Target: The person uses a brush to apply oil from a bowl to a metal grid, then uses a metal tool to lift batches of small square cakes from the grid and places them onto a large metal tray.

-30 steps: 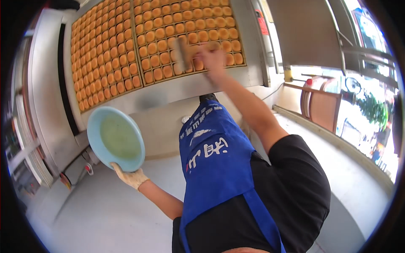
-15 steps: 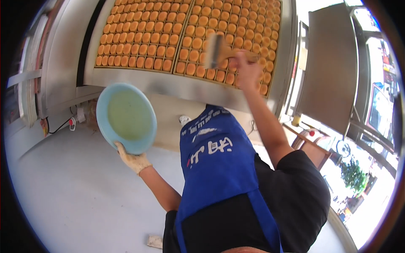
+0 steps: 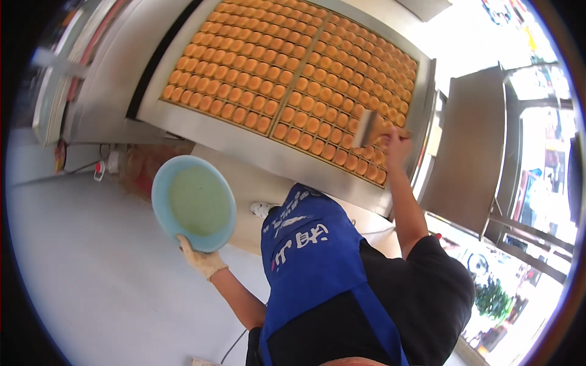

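Note:
My left hand [image 3: 202, 260], in a cream knit glove, grips the edge of a light blue basin [image 3: 193, 202] with pale greenish liquid in it. My bare right hand [image 3: 397, 144] is closed round the wooden handle of a wide, flat brush [image 3: 367, 128], held over the lower right part of many golden-brown buns [image 3: 323, 130]. The buns fill square-celled trays in two large sections, side by side on a stainless steel surface [image 3: 246, 150]. Whether the bristles touch the buns I cannot tell.
A steel cabinet [image 3: 104, 97] stands at the left, with cords and a small white container below it. A steel panel [image 3: 459, 152] is at the right, near a bright opening with a green plant [image 3: 491, 299]. My white shoe [image 3: 262, 209] shows beside my blue apron.
My right hand and brush have moved rightward across the right section of buns. The head view has shifted and turned, and the basin stays held in my gloved left hand.

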`<state>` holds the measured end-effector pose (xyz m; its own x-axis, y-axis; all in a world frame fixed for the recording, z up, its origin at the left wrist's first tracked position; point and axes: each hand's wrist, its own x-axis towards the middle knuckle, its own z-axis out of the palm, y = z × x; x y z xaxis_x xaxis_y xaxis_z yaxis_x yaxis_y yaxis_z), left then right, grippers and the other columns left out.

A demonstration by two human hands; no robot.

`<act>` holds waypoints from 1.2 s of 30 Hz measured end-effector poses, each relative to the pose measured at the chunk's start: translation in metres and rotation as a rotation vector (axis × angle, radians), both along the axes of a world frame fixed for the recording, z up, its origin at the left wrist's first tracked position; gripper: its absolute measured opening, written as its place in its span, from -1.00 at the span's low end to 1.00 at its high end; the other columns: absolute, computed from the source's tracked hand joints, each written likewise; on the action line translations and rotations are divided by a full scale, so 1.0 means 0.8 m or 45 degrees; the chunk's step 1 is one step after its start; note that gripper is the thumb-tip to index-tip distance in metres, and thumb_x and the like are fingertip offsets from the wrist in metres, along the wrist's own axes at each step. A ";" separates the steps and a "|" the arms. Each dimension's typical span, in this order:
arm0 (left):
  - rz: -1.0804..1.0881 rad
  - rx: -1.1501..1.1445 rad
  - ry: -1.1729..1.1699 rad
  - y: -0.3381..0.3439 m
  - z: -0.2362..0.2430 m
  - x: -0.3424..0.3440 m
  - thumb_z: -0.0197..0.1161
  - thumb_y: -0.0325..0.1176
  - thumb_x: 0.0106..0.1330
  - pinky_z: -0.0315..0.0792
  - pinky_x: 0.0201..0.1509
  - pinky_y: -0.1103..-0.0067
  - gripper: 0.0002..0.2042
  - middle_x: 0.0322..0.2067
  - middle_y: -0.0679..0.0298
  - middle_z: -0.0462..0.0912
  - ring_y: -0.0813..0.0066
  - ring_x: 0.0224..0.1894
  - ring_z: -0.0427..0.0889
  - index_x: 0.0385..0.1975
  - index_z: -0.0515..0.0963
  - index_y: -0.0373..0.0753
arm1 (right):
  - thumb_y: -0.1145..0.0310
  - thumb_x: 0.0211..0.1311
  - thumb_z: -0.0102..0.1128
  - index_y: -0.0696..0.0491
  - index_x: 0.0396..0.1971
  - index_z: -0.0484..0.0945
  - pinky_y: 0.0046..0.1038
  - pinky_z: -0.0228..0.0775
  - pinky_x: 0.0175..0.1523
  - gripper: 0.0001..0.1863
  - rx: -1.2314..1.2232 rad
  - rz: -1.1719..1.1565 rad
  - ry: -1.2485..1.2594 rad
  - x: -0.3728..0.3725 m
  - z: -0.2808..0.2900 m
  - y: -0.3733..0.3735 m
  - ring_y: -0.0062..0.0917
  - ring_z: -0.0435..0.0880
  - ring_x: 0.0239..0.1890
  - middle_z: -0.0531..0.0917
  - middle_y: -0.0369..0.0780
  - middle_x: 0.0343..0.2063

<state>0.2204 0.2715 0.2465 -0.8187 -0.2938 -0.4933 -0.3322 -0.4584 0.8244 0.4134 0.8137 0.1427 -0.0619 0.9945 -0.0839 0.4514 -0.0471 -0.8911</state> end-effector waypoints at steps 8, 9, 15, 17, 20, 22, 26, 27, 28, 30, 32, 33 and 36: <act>0.175 0.099 0.066 -0.079 -0.010 -0.041 0.40 -0.17 0.44 0.57 0.16 0.22 -0.44 0.19 0.08 0.58 0.21 0.15 0.61 0.33 0.40 -0.30 | 0.22 0.56 0.15 0.22 -0.04 0.68 -0.52 0.59 -0.43 -0.66 -0.446 0.275 0.863 -0.154 0.138 -0.174 -0.35 0.84 -0.37 0.78 -0.10 -0.32; 0.213 0.090 0.034 -0.090 -0.006 -0.041 0.39 -0.18 0.45 0.59 0.11 0.27 -0.46 0.15 0.10 0.60 0.24 0.11 0.63 0.31 0.42 -0.31 | 0.22 0.56 0.14 0.22 -0.03 0.67 -0.51 0.60 -0.44 -0.66 -0.452 0.490 0.862 -0.188 0.159 -0.220 -0.34 0.84 -0.38 0.78 -0.10 -0.31; 0.270 0.099 0.032 -0.163 0.004 -0.054 0.38 -0.19 0.46 0.63 -0.09 0.41 -0.54 -0.02 0.16 0.68 0.35 -0.09 0.70 0.19 0.50 -0.36 | 0.32 0.52 0.19 0.22 -0.09 0.61 -0.48 0.69 -0.43 -0.76 -0.583 1.308 0.802 -0.339 0.261 -0.475 -0.42 0.83 -0.44 0.74 -0.13 -0.32; 0.288 0.052 0.037 -0.190 0.001 -0.071 0.39 -0.19 0.45 0.64 -0.13 0.43 -0.56 -0.05 0.17 0.69 0.36 -0.13 0.71 0.16 0.52 -0.37 | 0.40 0.49 0.22 0.21 -0.16 0.59 -0.49 0.70 -0.40 -0.84 -0.657 1.525 0.607 -0.379 0.266 -0.538 -0.47 0.83 -0.42 0.73 -0.16 -0.37; 0.362 0.157 0.062 -0.217 -0.002 -0.120 0.37 -0.23 0.46 0.63 -0.15 0.44 -0.59 -0.07 0.18 0.70 0.38 -0.14 0.71 0.15 0.53 -0.36 | 0.43 0.47 0.24 0.20 -0.17 0.59 -0.52 0.69 -0.37 -0.87 -0.623 1.608 0.554 -0.442 0.238 -0.604 -0.50 0.83 -0.42 0.73 -0.18 -0.39; 0.430 0.172 0.102 -0.247 -0.001 -0.148 0.36 -0.23 0.47 0.63 -0.16 0.43 -0.58 -0.05 0.17 0.69 0.37 -0.12 0.71 0.17 0.52 -0.37 | 0.44 0.46 0.25 0.22 -0.20 0.59 -0.54 0.69 -0.34 -0.86 -0.614 1.670 0.542 -0.481 0.224 -0.649 -0.53 0.82 -0.41 0.73 -0.19 -0.37; 0.542 0.139 0.074 -0.307 -0.001 -0.235 0.36 -0.24 0.47 0.63 -0.12 0.41 -0.57 -0.01 0.17 0.67 0.35 -0.06 0.70 0.20 0.49 -0.37 | 0.39 0.42 0.33 0.25 -0.22 0.61 -0.53 0.67 -0.32 -0.80 -0.480 1.762 0.461 -0.567 0.200 -0.719 -0.56 0.82 -0.41 0.75 -0.18 -0.40; 0.516 0.155 0.110 -0.324 -0.006 -0.258 0.35 -0.25 0.47 0.63 -0.06 0.38 -0.55 0.02 0.14 0.66 0.32 -0.01 0.69 0.22 0.46 -0.38 | 0.38 0.40 0.36 0.24 -0.22 0.62 -0.53 0.66 -0.33 -0.79 -0.520 1.782 0.476 -0.591 0.193 -0.733 -0.57 0.82 -0.42 0.75 -0.18 -0.41; 0.482 0.177 0.150 -0.338 -0.009 -0.285 0.35 -0.25 0.48 0.64 0.00 0.35 -0.53 0.06 0.11 0.64 0.29 0.03 0.68 0.24 0.44 -0.40 | 0.36 0.39 0.39 0.23 -0.21 0.64 -0.54 0.64 -0.34 -0.78 -0.550 1.799 0.491 -0.617 0.188 -0.743 -0.58 0.82 -0.42 0.76 -0.19 -0.41; 0.506 0.197 0.218 -0.369 -0.010 -0.336 0.34 -0.27 0.48 0.63 0.06 0.33 -0.52 0.07 0.09 0.63 0.26 0.05 0.67 0.25 0.42 -0.42 | 0.30 0.32 0.48 0.16 -0.19 0.68 -0.49 0.56 -0.38 -0.75 -0.290 1.946 0.263 -0.671 0.177 -0.763 -0.59 0.76 -0.46 0.75 -0.20 -0.43; 0.515 0.211 0.253 -0.405 -0.008 -0.399 0.32 -0.28 0.49 0.63 0.12 0.30 -0.52 0.08 0.06 0.62 0.23 0.07 0.67 0.26 0.40 -0.43 | 0.28 0.29 0.51 0.15 -0.13 0.69 -0.46 0.52 -0.39 -0.71 0.035 1.954 0.265 -0.725 0.173 -0.786 -0.55 0.71 -0.48 0.71 -0.20 -0.47; 0.569 0.191 0.265 -0.425 -0.009 -0.426 0.33 -0.28 0.49 0.63 0.14 0.28 -0.51 0.09 0.04 0.62 0.21 0.08 0.66 0.26 0.39 -0.45 | 0.28 0.29 0.51 0.15 -0.13 0.69 -0.46 0.52 -0.39 -0.71 0.038 1.963 0.274 -0.749 0.179 -0.798 -0.55 0.71 -0.48 0.71 -0.20 -0.47; 0.607 0.177 0.321 -0.477 0.015 -0.521 0.33 -0.26 0.48 0.64 0.13 0.26 -0.50 0.11 0.03 0.61 0.19 0.09 0.66 0.25 0.39 -0.46 | 0.29 0.23 0.55 0.11 -0.05 0.70 -0.46 0.47 -0.42 -0.65 0.692 1.792 0.420 -0.806 0.224 -0.824 -0.49 0.65 -0.50 0.65 -0.22 -0.51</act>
<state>-0.1964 -0.1097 0.2586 -0.7088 -0.6068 -0.3598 0.1381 -0.6195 0.7728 -0.2317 0.1542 0.3219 -0.8865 0.0233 0.4622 -0.3625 0.5859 -0.7247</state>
